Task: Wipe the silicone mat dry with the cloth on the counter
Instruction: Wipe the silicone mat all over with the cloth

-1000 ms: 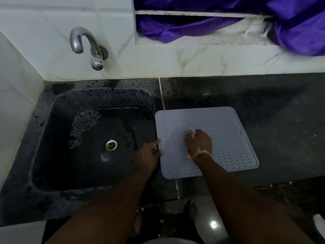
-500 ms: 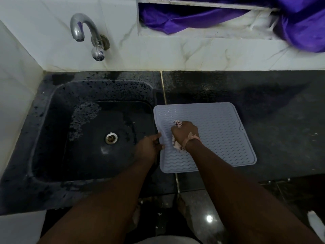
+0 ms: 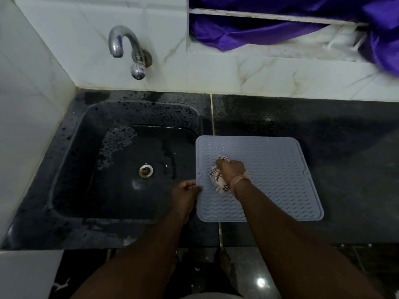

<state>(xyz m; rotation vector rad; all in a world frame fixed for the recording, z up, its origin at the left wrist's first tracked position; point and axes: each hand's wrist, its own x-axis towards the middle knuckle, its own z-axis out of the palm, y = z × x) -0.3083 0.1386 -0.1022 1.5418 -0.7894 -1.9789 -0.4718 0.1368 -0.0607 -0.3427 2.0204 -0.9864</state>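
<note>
Head: cloth under fingers (bunched).

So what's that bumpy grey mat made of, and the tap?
The mat looks like soft silicone or rubber: matte blue-grey, with moulded wavy ridges and rounded corners. The tap looks like polished metal, probably chrome-plated, since it shines and mirrors the light. The cloth in the right hand looks like checked woven fabric.
</note>
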